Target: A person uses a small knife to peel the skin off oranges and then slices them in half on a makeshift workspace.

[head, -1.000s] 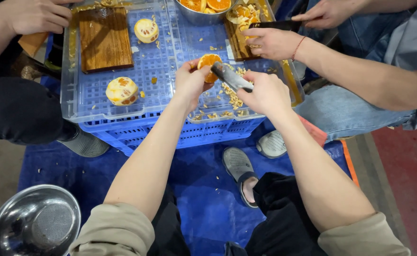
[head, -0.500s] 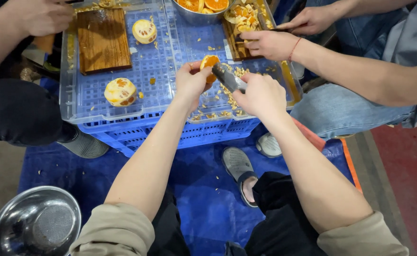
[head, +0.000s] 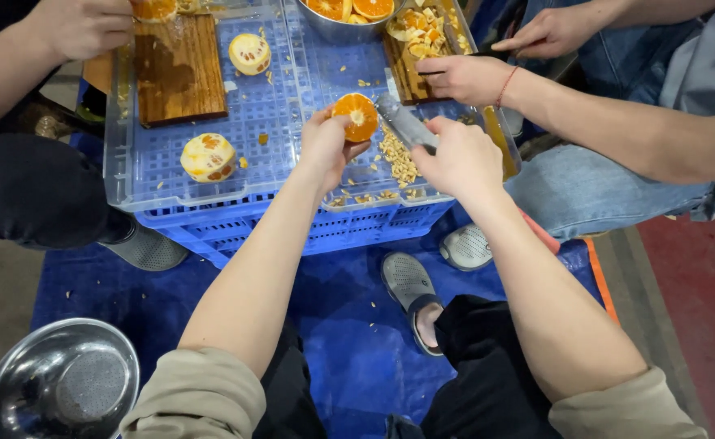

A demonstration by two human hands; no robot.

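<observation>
Here the left hand gripped a cut orange; the right hand, at three o'clock, clenched a knife, mid-peel; next, careful rotation.

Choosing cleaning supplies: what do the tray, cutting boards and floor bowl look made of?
Tray: translucent plastic, apparently; the blue crate shows through it. Cutting board: wood, brown grain, wet patch. Bowl: shiny metal, likely stainless steel, with mirror-like reflections.

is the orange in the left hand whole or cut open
Cut open. The orange in the left hand shows a flat face of exposed segments, and the right hand holds a knife beside it.
</observation>
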